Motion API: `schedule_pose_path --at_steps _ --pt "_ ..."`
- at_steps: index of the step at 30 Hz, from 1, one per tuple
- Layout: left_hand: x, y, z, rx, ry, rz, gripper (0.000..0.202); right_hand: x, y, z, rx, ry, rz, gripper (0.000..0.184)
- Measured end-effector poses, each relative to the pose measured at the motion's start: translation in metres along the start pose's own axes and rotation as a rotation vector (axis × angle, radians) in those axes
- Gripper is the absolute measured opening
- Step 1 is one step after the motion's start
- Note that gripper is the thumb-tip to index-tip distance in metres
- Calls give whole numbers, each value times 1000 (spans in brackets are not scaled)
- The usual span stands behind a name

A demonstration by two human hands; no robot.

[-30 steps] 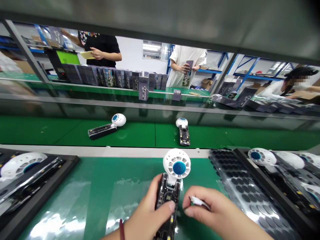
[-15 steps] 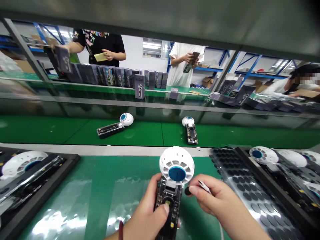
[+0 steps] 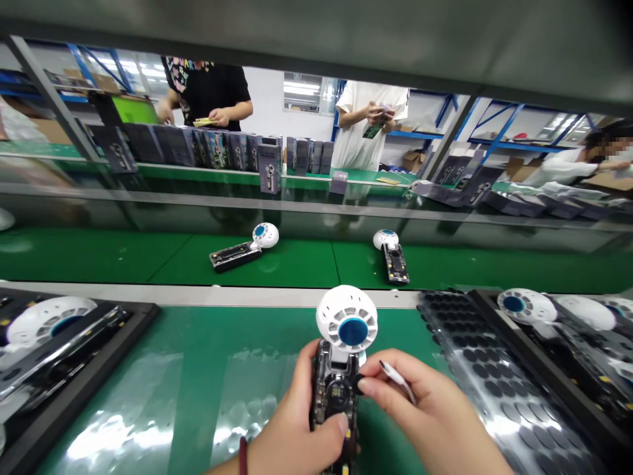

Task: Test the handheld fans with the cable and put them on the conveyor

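Observation:
My left hand [image 3: 311,422] is wrapped round the dark see-through handle [image 3: 337,369] of a small handheld fan. The fan's round white head [image 3: 346,318] with a blue centre points up and away from me. A round window with lit digits [image 3: 337,392] shows on the handle, above my left thumb. My right hand [image 3: 415,402] pinches a small black disc [image 3: 357,384] between thumb and forefinger, at the handle's right edge; whether it touches the handle, I cannot tell. A white cable [image 3: 395,377] with a slim metal plug also runs through my right fingers.
Beside my right hand lies a clear sheet of black discs [image 3: 494,379]. Black trays hold more fans at the left [image 3: 143,316] and right [image 3: 477,297]. Two fans [image 3: 237,254] [image 3: 395,260] lie on the green belt [image 3: 306,264]. Beyond are boxes [image 3: 270,168] and several people.
My right hand has brought the black disc left to the handle's edge. My left thumb has slid down, uncovering the round window. The two fans on the belt appear farther right.

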State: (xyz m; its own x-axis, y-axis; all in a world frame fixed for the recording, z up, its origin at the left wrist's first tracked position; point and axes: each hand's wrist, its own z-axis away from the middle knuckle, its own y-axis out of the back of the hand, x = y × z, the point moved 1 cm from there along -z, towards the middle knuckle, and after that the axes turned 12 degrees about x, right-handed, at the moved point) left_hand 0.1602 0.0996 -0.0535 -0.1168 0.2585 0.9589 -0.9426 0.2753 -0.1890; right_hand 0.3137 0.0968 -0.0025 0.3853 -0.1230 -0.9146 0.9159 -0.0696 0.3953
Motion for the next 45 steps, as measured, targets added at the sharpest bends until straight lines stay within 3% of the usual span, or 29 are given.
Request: schedule_pose_path --at_steps 5,15,27,33,45 --pt "1 -3 -2 83 -36 -131 69 -5 -9 4 6 130 -19 11" --pt "14 -9 -4 45 42 -141 75 4 -21 4 10 102 20 13" --pt "10 -8 -2 28 58 -71 73 -6 -10 9 22 183 97 10" --pt "11 -8 -3 10 44 -65 71 -5 -10 7 -70 343 104 29" --pt "22 -11 0 78 59 -158 67 -3 -18 11 49 242 169 17"
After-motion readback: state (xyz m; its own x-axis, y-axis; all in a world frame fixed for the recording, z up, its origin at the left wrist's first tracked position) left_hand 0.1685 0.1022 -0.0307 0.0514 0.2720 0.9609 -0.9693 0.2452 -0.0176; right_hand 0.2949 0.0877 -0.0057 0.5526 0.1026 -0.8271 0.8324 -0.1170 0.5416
